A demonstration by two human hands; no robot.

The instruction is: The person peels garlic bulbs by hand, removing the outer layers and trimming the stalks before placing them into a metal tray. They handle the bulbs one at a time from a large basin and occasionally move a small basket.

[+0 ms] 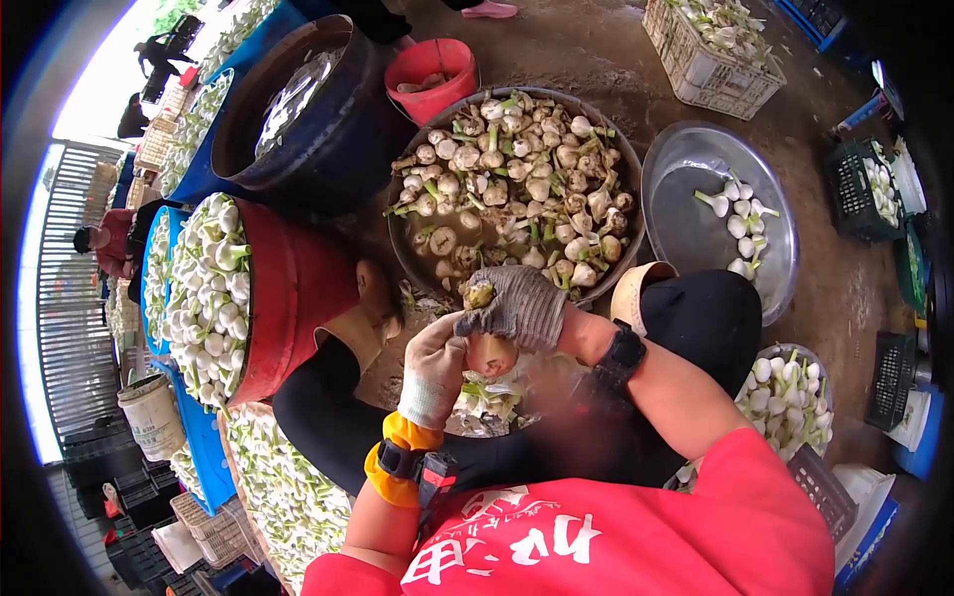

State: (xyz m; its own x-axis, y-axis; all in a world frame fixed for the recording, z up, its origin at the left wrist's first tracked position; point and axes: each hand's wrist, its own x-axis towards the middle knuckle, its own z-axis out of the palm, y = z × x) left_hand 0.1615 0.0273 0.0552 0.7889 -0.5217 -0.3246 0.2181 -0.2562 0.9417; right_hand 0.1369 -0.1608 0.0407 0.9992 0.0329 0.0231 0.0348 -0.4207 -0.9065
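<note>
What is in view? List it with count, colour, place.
Large basin: one, grey, centre
Shallow basin: one, silver, right
Garlic bulbs: many, whitish, in containers
Tub: one, red, left
Buckets: two, red top centre, white left
Vat: one, dark blue, upper left
Crates: several, white or dark, edges
Other people: several, dark or red clothes, left and top
Held bulb: one, yellowish-brown, right grip
Legs: two, black, below
Left hand: one, white-gloved, centre
Right hand: one, grey-gloved, centre

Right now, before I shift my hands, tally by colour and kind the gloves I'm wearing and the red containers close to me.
Grey glove: 1
White glove: 1
Large red drum: 1
Small red bucket: 1
Total: 4
</note>
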